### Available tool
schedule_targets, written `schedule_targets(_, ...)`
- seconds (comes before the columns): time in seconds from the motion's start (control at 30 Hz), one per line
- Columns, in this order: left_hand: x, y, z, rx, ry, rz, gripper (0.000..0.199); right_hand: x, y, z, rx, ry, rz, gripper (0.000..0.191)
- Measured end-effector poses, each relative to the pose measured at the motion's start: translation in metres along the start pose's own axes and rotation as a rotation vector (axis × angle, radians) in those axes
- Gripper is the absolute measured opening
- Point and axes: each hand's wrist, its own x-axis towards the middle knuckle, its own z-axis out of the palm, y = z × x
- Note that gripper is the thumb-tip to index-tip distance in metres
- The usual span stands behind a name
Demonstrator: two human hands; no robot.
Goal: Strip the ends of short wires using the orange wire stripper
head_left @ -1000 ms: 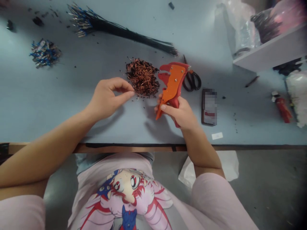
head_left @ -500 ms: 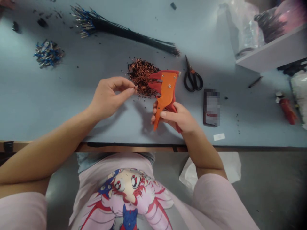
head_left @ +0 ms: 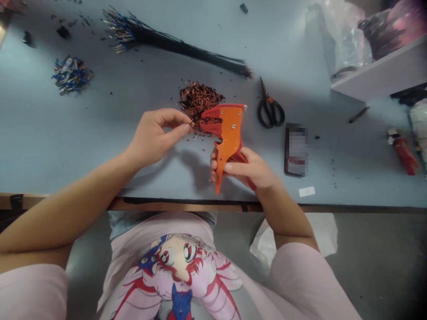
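Note:
My right hand [head_left: 245,168] is wrapped round the handles of an orange and red wire stripper [head_left: 230,129], its red jaws parted and pointing left. Between thumb and fingertips, my left hand [head_left: 158,133] pinches a short dark wire [head_left: 192,122], mostly hidden by the fingers. The wire's tip is close to the stripper's jaws; whether it touches them I cannot tell. Just behind lies a heap of short copper-and-black wire pieces [head_left: 198,98], partly covered by the jaws.
A long bundle of black wires [head_left: 187,50] lies at the back, near a pile of blue-and-metal terminals [head_left: 71,74]. To the right are black scissors [head_left: 271,109], a phone [head_left: 296,151], a pen [head_left: 359,114] and a red tool [head_left: 404,153]. A shelf [head_left: 380,73] holds plastic bags.
The wire stripper in my right hand has moved slightly left and toward me, its jaws now closer to my left fingertips. My left hand still pinches the wire in nearly the same place.

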Motion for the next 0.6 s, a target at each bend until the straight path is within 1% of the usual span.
schedule_targets(0.1, -0.0004, 0.0001, 0.0007, 0.013, 0.032, 0.018, 0.005, 0.0001, 0.0024, 0.0011, -0.030, -0.008, -0.019, 0.030)
schedule_targets(0.27, -0.0031, 0.0041, 0.0033, 0.038, 0.062, 0.093, 0.005, 0.0034, 0.0057, 0.0005, -0.049, 0.028, -0.058, 0.033)
schedule_targets(0.47, -0.0044, 0.0059, 0.0030, 0.063, 0.051, 0.116, 0.005, 0.0046, 0.0056, 0.0001, -0.019, 0.015, -0.049, 0.035)
schedule_targets(0.6, -0.0083, 0.0088, 0.0053, 0.032, 0.041, 0.138, 0.005, 0.0062, 0.0094, -0.0005, 0.017, 0.007, -0.064, 0.034)
